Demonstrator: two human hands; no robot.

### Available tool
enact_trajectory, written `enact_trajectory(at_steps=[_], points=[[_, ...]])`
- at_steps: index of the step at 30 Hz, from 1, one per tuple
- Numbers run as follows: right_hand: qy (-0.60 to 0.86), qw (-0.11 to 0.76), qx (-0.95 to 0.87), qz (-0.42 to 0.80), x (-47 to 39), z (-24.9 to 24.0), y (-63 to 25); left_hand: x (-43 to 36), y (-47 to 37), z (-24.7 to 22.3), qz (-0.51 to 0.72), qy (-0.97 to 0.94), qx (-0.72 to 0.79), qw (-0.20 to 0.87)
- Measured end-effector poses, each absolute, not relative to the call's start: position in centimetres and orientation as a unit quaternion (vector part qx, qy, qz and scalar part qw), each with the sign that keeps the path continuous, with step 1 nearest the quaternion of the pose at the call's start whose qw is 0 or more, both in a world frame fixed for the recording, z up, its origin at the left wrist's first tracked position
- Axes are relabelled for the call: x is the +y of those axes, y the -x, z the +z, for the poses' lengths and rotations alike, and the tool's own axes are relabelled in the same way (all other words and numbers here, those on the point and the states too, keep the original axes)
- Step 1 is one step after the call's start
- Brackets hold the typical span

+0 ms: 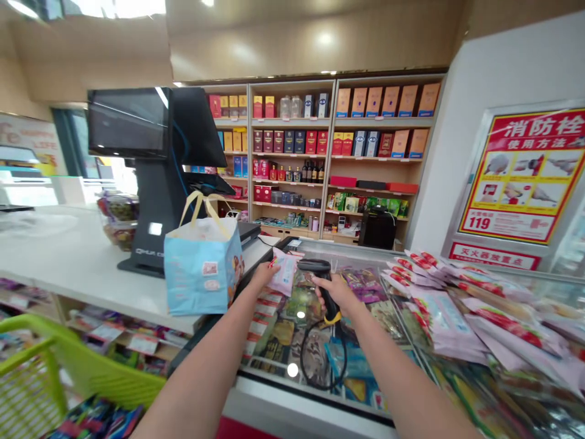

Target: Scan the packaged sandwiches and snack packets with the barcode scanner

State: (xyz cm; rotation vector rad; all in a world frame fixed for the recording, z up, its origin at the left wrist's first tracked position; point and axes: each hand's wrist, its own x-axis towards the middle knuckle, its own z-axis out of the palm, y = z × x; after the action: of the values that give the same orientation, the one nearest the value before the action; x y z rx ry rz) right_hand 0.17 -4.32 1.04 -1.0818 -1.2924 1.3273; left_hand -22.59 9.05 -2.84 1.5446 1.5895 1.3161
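My left hand [264, 275] is closed on the near edge of a small pink snack packet [284, 271], raised above the glass counter. My right hand [332, 291] wraps round the handle of a black barcode scanner [315, 266] with a yellow-tipped base. The scanner's head points left, toward the packet. From its base a black cable [302, 360] loops down over the glass. A light-blue paper bag [198, 268] with yellow handles stands left of my left hand. To the right of my right hand lie several pink packets with strawberry pictures [450, 323].
A black checkout terminal [158, 207] stands on the white counter [68, 250] at left. A green shopping basket [105, 372] with packaged goods is at lower left. The glass display counter [311, 390] holds bagged snacks. Shelves of boxes and bottles [290, 143] line the back wall.
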Motion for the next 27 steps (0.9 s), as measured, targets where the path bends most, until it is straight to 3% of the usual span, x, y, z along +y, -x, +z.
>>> enact_trajectory(at_steps=[7, 12, 22, 27], points=[[0.441, 0.473, -0.531, 0.548, -3.4, 0.2, 3.5, 10.9, 25.6, -0.4, 0.336, -0.58, 0.73, 0.131], [0.433, 0.469, -0.532, 0.556, -3.4, -0.6, 2.7, 9.5, 24.5, 0.0, 0.204, -0.644, 0.738, 0.001], [0.455, 0.517, -0.512, 0.514, -5.7, 0.3, -3.5, 7.9, 23.1, 0.8, 0.112, -0.681, 0.72, -0.065], [0.479, 0.568, -0.475, 0.472, -8.7, 0.6, -10.4, 5.4, 15.9, 2.2, 0.178, -0.737, 0.649, -0.062]])
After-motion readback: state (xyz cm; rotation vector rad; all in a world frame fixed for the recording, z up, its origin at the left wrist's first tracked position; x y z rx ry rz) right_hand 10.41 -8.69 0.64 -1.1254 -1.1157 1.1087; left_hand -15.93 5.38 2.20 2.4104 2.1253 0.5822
